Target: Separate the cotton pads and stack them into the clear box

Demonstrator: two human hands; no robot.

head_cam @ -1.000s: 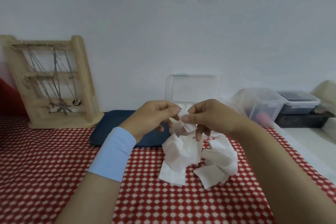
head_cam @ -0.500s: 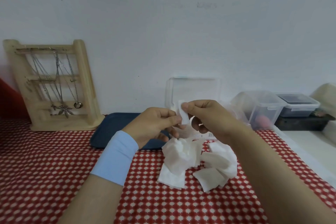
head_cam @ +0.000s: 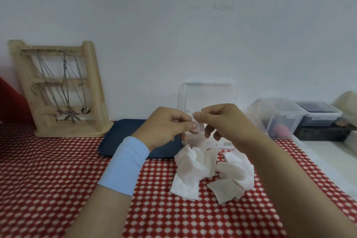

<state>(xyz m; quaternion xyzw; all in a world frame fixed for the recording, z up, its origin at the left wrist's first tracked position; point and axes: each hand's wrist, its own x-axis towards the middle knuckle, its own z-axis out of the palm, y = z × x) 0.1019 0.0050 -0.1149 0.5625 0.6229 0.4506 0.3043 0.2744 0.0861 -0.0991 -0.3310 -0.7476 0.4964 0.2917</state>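
Nearing right hand (head_cam: 226,121), left hand (head_cam: 166,125) apparently pinches pad (head_cam: 199,128).

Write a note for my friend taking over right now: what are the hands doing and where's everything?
Left hand: pinches one cotton pad.
Right hand: pinches the same pad.
Pile of pads lies on the checkered cloth, before the open clear box.
Done: cannot tell; the hands hide the box's inside.
Left: separate the pile, stack pads in the box.
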